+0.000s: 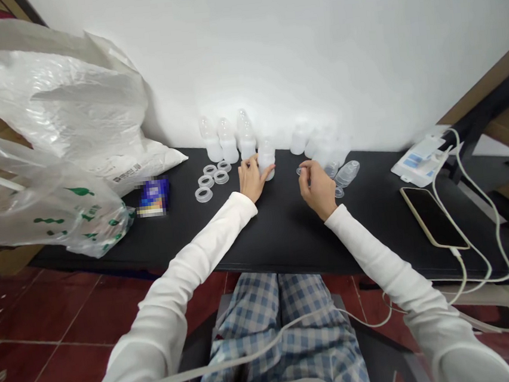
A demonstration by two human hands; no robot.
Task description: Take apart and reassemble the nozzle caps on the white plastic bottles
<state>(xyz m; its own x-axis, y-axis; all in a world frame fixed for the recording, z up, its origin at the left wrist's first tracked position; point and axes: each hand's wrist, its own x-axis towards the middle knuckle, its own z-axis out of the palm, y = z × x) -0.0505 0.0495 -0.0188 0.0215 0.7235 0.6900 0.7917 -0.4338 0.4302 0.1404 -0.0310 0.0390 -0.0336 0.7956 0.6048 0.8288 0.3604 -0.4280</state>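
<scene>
My left hand [252,180] is closed around the lower part of a small frosted baby bottle [266,149], its thumb across the front. Three more such bottles [228,142] with clear domed caps stand to its left. My right hand [318,189] is closed in a pinch at a small clear round piece [300,170], mostly hidden by the fingers. Beyond and beside that hand are several frosted bottles without caps [298,139], a clear domed cap [347,173] lying on its side, and a small clear disc [339,192]. Several white rings [204,194] lie left of my left hand.
The black table [280,230] meets a white wall. On the left are a large white plastic bag [60,95], a clear bag with green print [81,214] and a blue packet [154,194]. A phone [434,217] with cables and a white-blue pack [420,160] lie right.
</scene>
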